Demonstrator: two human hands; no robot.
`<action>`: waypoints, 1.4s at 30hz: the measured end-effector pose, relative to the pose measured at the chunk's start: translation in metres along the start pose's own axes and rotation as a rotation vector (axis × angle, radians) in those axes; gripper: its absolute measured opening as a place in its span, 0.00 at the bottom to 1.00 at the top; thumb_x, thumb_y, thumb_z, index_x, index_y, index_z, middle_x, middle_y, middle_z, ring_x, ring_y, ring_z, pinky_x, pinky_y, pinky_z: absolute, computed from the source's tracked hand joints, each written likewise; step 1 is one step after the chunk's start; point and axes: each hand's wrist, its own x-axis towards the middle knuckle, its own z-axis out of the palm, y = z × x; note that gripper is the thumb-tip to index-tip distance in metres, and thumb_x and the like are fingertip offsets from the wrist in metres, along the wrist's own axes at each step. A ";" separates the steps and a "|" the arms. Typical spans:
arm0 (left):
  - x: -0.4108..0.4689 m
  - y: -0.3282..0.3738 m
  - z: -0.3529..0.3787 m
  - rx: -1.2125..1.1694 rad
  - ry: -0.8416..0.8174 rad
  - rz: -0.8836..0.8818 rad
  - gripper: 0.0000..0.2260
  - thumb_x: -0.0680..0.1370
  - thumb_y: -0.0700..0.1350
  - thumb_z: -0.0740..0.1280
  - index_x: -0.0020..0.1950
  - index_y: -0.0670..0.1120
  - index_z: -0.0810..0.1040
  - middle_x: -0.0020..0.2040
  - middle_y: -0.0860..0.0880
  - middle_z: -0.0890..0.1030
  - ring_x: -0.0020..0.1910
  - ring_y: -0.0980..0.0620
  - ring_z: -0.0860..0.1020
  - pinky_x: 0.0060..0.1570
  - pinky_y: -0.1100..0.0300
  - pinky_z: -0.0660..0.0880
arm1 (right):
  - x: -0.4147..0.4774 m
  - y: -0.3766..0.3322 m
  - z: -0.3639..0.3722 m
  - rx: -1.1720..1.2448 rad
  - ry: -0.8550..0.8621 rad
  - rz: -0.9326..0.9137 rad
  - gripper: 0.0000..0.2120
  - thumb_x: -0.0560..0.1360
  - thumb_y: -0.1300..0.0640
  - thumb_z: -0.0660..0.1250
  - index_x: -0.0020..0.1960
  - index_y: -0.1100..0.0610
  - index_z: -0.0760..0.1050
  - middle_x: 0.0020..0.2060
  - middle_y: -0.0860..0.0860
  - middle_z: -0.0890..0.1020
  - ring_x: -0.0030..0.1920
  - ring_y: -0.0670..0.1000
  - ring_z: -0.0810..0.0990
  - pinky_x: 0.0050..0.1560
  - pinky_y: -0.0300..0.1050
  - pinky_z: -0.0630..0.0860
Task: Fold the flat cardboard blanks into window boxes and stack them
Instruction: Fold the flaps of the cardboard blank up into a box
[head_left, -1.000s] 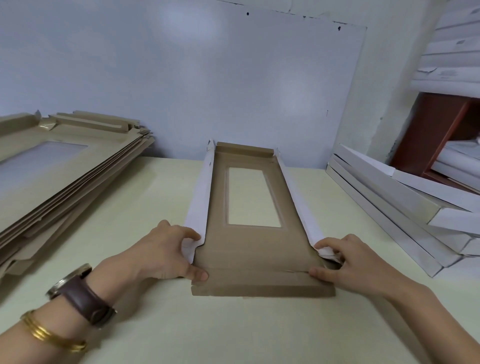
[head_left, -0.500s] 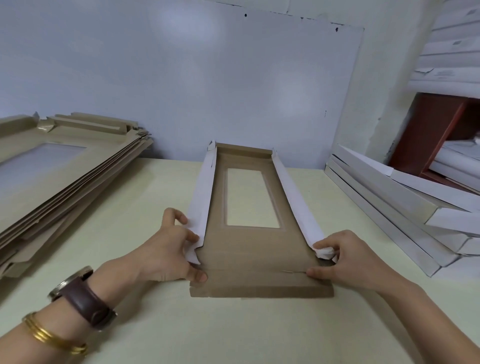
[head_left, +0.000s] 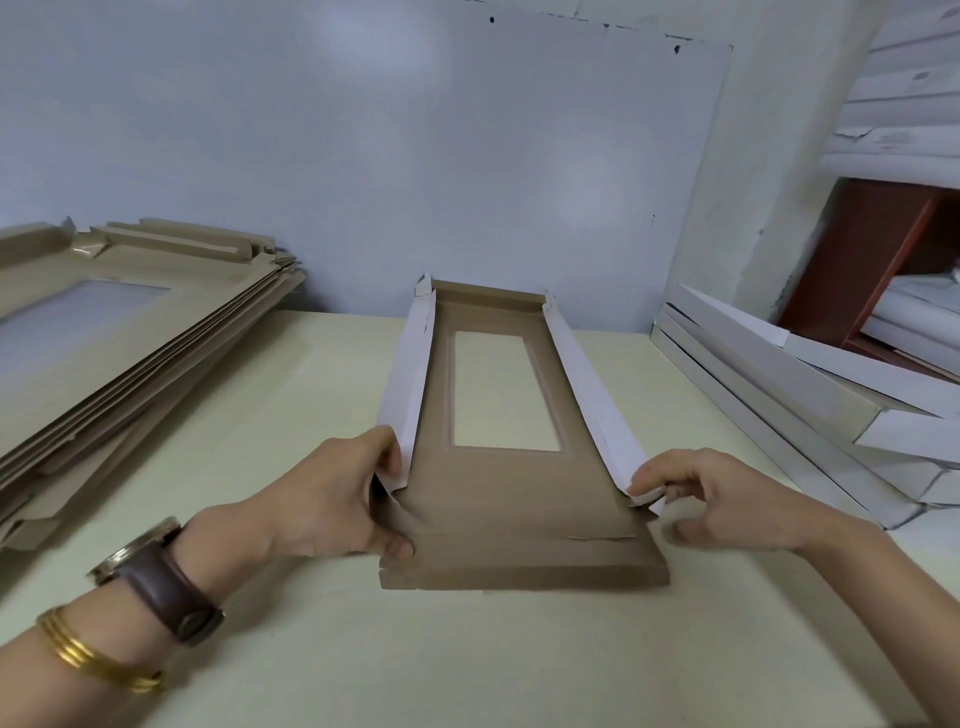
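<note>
A brown cardboard blank (head_left: 514, 499) with a rectangular window lies lengthwise on the pale table (head_left: 291, 415). Its two long white side flaps stand raised. My left hand (head_left: 332, 499) grips the near end of the left flap (head_left: 410, 374), thumb pressing the brown panel. My right hand (head_left: 722, 504) pinches the near end of the right flap (head_left: 587, 384) with its fingertips. The near end flap lies flat towards me. A pile of flat blanks (head_left: 119, 343) sits at the left. Folded white boxes (head_left: 810, 395) are stacked at the right.
A pale blue board (head_left: 415, 156) leans against the wall right behind the blank. A red-brown shelf (head_left: 857, 260) with more white boxes stands at the far right. Bare table surface lies between me and the blank.
Both side flaps have been lifted more upright. My left hand's fingers have closed round the left flap's end, and my right hand has risen slightly with the right flap.
</note>
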 end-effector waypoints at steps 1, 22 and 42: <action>0.000 -0.001 0.000 0.000 0.004 0.004 0.28 0.59 0.52 0.82 0.47 0.51 0.66 0.37 0.54 0.73 0.34 0.56 0.69 0.32 0.66 0.67 | 0.000 0.001 0.000 0.015 0.017 -0.012 0.19 0.66 0.72 0.72 0.51 0.54 0.82 0.54 0.49 0.81 0.52 0.50 0.82 0.57 0.49 0.78; -0.001 -0.008 -0.005 0.052 0.015 0.109 0.30 0.55 0.57 0.82 0.31 0.48 0.61 0.46 0.48 0.82 0.42 0.56 0.71 0.45 0.50 0.75 | 0.012 -0.009 0.037 -0.261 0.263 -0.141 0.11 0.78 0.54 0.67 0.37 0.55 0.76 0.37 0.48 0.75 0.39 0.45 0.73 0.38 0.35 0.67; 0.009 -0.010 0.009 -0.017 0.096 0.247 0.07 0.73 0.44 0.72 0.43 0.55 0.77 0.46 0.60 0.75 0.43 0.56 0.76 0.47 0.56 0.76 | 0.004 -0.014 0.042 -0.299 0.287 -0.176 0.07 0.77 0.59 0.66 0.40 0.57 0.75 0.40 0.49 0.74 0.38 0.44 0.71 0.38 0.35 0.66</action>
